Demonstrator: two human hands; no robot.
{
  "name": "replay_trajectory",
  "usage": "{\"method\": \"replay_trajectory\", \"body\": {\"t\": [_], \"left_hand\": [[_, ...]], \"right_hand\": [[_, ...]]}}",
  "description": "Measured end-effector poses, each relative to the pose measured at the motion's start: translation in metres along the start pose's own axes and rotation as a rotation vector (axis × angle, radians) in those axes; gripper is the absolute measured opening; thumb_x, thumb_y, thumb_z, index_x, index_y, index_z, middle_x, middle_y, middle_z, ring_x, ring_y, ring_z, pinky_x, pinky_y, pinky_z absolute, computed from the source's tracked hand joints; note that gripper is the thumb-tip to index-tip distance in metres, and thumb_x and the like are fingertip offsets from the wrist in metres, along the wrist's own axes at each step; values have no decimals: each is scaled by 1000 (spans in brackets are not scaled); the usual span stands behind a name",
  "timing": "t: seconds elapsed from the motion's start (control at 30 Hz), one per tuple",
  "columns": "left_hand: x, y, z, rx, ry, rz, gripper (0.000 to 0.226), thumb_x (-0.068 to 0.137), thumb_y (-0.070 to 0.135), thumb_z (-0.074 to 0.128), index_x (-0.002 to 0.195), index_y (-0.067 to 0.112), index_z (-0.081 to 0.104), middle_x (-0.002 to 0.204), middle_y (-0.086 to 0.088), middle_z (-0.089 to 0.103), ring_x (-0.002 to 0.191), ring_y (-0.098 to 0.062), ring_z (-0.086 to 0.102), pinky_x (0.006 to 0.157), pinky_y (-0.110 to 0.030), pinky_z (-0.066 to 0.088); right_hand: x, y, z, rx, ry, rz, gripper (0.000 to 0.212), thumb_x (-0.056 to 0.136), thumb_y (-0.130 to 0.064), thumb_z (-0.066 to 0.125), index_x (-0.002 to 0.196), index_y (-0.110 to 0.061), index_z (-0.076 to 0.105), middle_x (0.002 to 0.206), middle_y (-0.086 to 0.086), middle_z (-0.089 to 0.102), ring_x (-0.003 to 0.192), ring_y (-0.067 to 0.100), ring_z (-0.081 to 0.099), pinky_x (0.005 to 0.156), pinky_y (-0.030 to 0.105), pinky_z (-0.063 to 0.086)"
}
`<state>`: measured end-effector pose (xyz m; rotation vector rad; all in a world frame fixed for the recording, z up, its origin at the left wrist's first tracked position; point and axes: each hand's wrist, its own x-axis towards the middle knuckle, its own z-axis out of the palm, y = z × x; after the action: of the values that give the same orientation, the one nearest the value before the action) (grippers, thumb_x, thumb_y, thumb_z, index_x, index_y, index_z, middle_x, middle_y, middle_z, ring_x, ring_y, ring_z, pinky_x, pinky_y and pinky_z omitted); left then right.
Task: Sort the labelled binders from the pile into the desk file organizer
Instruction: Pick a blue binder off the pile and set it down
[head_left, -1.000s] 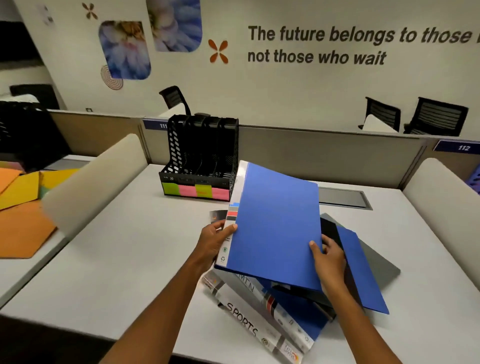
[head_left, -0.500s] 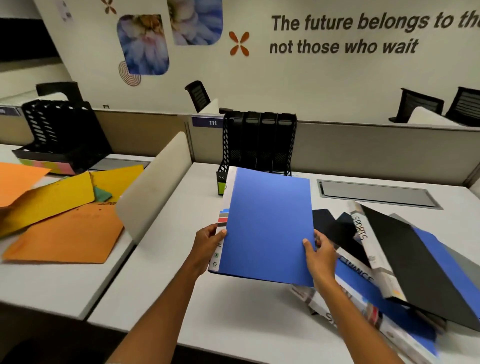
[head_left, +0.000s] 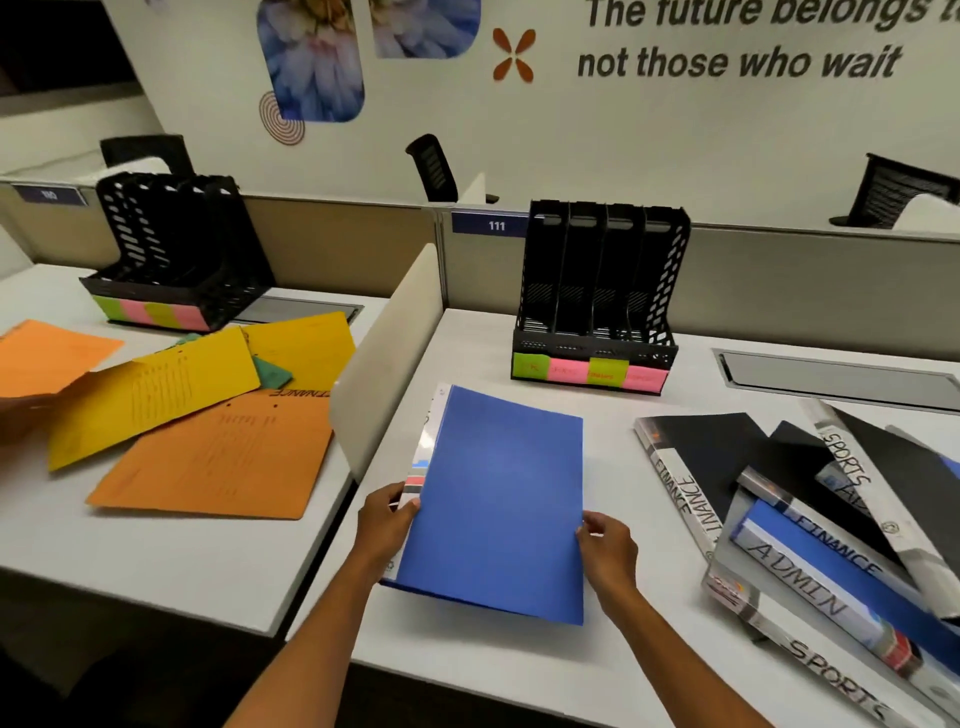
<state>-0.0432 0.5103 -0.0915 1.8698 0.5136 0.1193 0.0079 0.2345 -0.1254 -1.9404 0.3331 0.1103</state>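
Blue binder (head_left: 498, 499) pinched in both hands' fingers; organizer (head_left: 597, 301) beyond; binder pile (head_left: 810, 525) beside.

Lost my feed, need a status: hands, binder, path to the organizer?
Both hands on blue binder: left hand at spine edge, right hand at open edge. Organizer slots empty. Desk between bare; pile off right.

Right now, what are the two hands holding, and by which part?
A blue binder: left hand grips its spine edge, right hand pinches its open edge.
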Motion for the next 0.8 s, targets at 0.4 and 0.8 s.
{"method": "replay_trajectory", "body": {"t": [0.4, 0.8], "left_hand": [[15, -54, -57, 234, 2, -121, 30, 96, 14, 54, 125, 11, 62, 126, -8, 62, 109, -25, 60, 84, -33, 51], [18, -58, -72, 445, 137, -121, 20, 86, 1, 63, 105, -2, 66, 107, -20, 69, 89, -28, 61, 73, -29, 44]], "right_hand": [[-21, 13, 65, -196, -156, 49, 14, 79, 3, 52, 81, 11, 64, 67, 20, 58, 60, 22, 41, 57, 30, 36], [-37, 13, 85, -260, -236, 1, 14, 81, 3, 58, 72, 11, 64, 69, 18, 63, 62, 22, 54, 58, 28, 39]]}}
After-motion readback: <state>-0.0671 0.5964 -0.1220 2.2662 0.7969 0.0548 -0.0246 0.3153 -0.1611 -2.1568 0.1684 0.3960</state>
